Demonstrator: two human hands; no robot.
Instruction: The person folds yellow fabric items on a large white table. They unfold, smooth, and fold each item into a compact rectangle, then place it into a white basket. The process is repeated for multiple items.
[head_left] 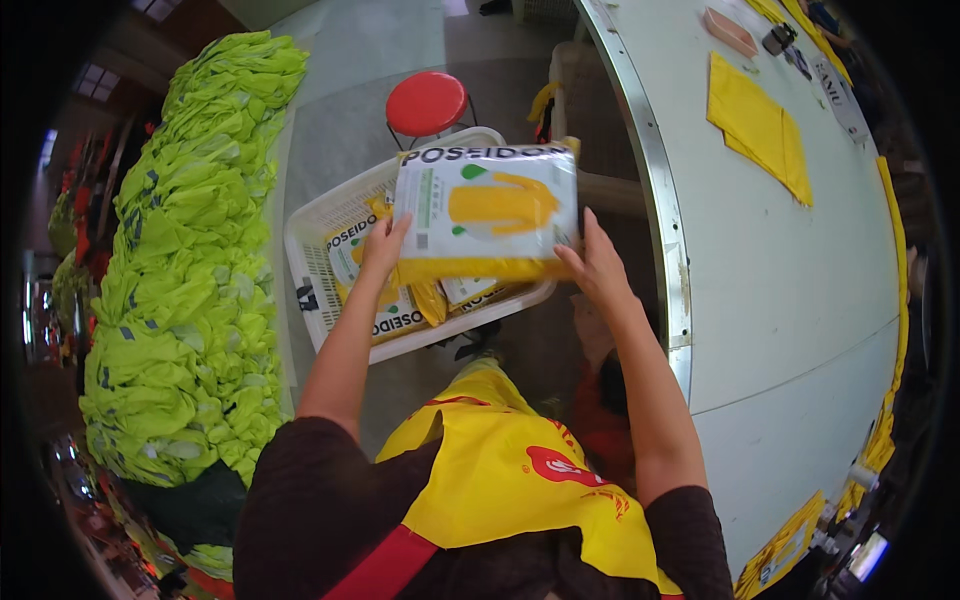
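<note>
Between my two hands is a flat plastic package (490, 215) with a white front, a picture of a yellow jacket and a yellow lower edge. My left hand (384, 248) grips its left side, and my right hand (597, 262) grips its right side; the fingers behind the package are hidden. Beneath it stands a white plastic basket (325, 290), partly covered by the package. Inside the basket lie several similar yellow-and-white packages (348, 250), some tilted against one another.
A tall heap of lime-green garments (190, 270) fills the left side. Behind the basket stands a red round stool (427, 103). At right, a pale worktable (780, 290) with a metal edge carries folded yellow fabric (757, 125) and a pink tray (731, 31).
</note>
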